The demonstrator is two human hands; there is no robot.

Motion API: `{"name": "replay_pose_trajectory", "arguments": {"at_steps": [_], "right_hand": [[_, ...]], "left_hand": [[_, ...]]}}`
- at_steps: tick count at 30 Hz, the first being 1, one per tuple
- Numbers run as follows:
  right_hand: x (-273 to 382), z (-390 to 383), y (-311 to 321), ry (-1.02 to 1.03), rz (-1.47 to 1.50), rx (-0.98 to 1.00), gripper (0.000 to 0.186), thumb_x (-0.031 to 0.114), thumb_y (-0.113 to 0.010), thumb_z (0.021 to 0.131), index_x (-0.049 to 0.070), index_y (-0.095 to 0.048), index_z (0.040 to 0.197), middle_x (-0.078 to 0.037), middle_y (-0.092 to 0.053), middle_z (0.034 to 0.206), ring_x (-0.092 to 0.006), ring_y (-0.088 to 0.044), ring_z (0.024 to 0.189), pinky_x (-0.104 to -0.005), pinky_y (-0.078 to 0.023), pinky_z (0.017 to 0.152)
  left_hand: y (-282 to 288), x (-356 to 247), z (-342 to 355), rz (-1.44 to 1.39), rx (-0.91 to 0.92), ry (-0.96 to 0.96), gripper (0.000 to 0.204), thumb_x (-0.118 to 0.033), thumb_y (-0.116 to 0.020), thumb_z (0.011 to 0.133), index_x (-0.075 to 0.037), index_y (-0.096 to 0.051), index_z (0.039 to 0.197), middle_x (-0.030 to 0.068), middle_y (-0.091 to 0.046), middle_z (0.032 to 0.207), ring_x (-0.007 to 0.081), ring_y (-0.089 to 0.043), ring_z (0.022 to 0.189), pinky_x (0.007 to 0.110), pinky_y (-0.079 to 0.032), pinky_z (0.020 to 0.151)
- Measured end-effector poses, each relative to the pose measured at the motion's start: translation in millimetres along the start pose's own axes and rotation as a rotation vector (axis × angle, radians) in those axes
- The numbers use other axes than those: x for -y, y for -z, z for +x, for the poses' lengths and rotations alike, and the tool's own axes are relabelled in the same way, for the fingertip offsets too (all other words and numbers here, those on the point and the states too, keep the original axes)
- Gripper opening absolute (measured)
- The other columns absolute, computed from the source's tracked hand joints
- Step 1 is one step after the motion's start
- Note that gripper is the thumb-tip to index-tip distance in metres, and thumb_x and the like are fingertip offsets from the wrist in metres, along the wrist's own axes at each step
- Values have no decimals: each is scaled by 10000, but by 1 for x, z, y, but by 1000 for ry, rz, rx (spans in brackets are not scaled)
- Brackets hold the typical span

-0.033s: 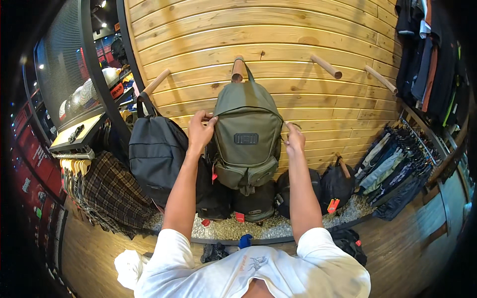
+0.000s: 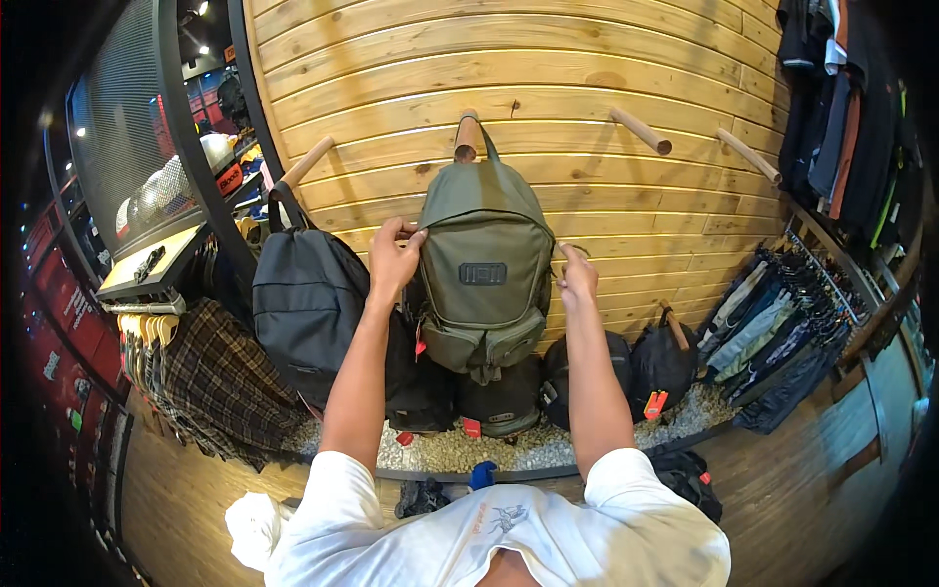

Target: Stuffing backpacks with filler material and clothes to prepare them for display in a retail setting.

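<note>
An olive-green backpack [image 2: 485, 245] hangs by its top loop from a wooden peg [image 2: 467, 137] on the plank wall. It has a dark patch in front and two small pockets low down. At the pack's upper left edge, the fingers of my left hand [image 2: 393, 259] are closed in a pinch. My right hand [image 2: 578, 272] pinches at the opposite edge, level with the left one. A thin strap or cord shows by the right fingers; exactly which part they hold is too small to tell. A red tag [image 2: 421, 342] dangles at the pack's left side.
Beside my left arm a black backpack [image 2: 311, 303] hangs from another peg [image 2: 308, 162]. Several dark bags, one a round black bag [image 2: 665, 359], line the wall's foot above pebbles [image 2: 577, 448]. Two pegs jut out at right. Clothes racks [image 2: 782, 318] flank both sides.
</note>
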State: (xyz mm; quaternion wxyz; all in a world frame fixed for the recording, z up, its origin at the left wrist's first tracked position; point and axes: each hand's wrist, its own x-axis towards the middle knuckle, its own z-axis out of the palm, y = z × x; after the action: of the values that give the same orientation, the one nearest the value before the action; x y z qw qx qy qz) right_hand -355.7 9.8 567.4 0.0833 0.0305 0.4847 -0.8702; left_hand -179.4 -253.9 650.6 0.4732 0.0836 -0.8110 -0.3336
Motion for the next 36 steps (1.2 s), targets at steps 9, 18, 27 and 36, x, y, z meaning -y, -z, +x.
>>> {"name": "replay_pose_trajectory", "arguments": {"at_steps": [9, 18, 27, 36], "right_hand": [[-60, 23, 29, -183, -24, 51, 236, 322, -765, 857, 140, -645, 947, 28, -406, 650, -94, -374, 496, -248, -269, 394], [-80, -2, 60, 376, -458, 286, 846, 481, -716, 910, -3, -367, 1509, -205, -421, 1509, -333, -410, 1389, -445, -342, 1139], [-54, -41, 1, 753, -1094, 124, 1357, 642, -833, 675, 110, -2, 1607, -363, -128, 1576, -525, -211, 1449, -597, -275, 1149], [-71, -37, -31, 567, -1235, 59, 1334, 742, -766, 684, 100, -37, 1598, -319, -182, 1544, -505, -257, 1408, -623, -264, 1107]], "left_hand": [[-1, 18, -20, -230, -32, 128, 206, -109, -675, 925, 15, -702, 1087, 164, -722, 982, 262, -706, 924, 342, -535, 856], [-37, 51, -109, -103, 246, 102, 1178, -432, -813, 795, -65, -48, 1611, 258, -203, 1625, 381, -229, 1506, 438, -211, 1225], [-81, 46, -87, -217, 57, 233, 1065, -246, -863, 765, 23, -190, 1546, 242, -504, 1443, 333, -513, 1328, 402, -410, 1098], [-62, 58, -64, -112, 85, 235, 781, -222, -858, 764, 8, -446, 1386, 231, -629, 1288, 328, -609, 1206, 400, -464, 1017]]}}
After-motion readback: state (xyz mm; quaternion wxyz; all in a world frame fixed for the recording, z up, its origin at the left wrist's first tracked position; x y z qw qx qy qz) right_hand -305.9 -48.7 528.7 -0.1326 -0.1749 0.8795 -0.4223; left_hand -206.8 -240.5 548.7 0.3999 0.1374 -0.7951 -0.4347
